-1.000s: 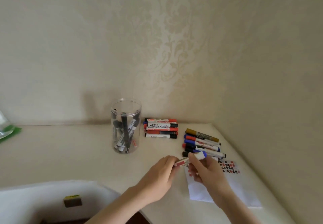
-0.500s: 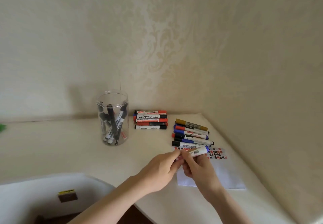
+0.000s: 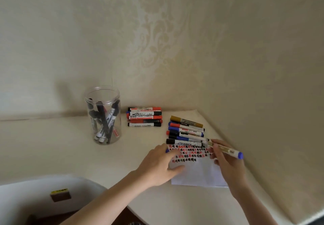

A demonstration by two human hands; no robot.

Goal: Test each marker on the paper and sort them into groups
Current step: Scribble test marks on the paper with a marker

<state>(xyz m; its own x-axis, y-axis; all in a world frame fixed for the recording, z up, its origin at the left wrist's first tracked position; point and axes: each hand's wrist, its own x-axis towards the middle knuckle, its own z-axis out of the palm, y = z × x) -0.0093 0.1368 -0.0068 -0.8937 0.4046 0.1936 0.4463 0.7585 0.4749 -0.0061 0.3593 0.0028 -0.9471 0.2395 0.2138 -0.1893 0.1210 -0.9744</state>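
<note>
Half a second ago both hands met on one marker above the paper's top edge; now they have parted, and the cap is off. Across the lower half of the frame lies the cream table [image 3: 52,154], running into the corner of the patterned wall. At lower left sits a white tub [image 3: 26,195] with a small yellow-topped block [image 3: 60,194] in it. Left of centre stands the clear jar [image 3: 103,115], upright, with several markers leaning inside. Just right of centre, low in the frame, lies the white paper [image 3: 198,174], its upper part filled with rows of red and black test marks. The left hand [image 3: 160,166] rests on the paper's left edge, fingers bent and pressing down, with a small blue piece, probably the cap [image 3: 167,150], showing at the fingertips; whether it is pinched or only tucked under them I cannot tell. The right hand [image 3: 226,163] is at the paper's right edge, its fingers pinching the blue marker [image 3: 225,149], which is tilted with the tip toward the upper left over the paper's top right corner and the blue end toward the right. Just above the paper lies the mixed group [image 3: 185,131], a row of markers side by side, with a gold one farthest back. Near the wall, between jar and mixed group, lies the red and black group [image 3: 144,116], neatly stacked.
</note>
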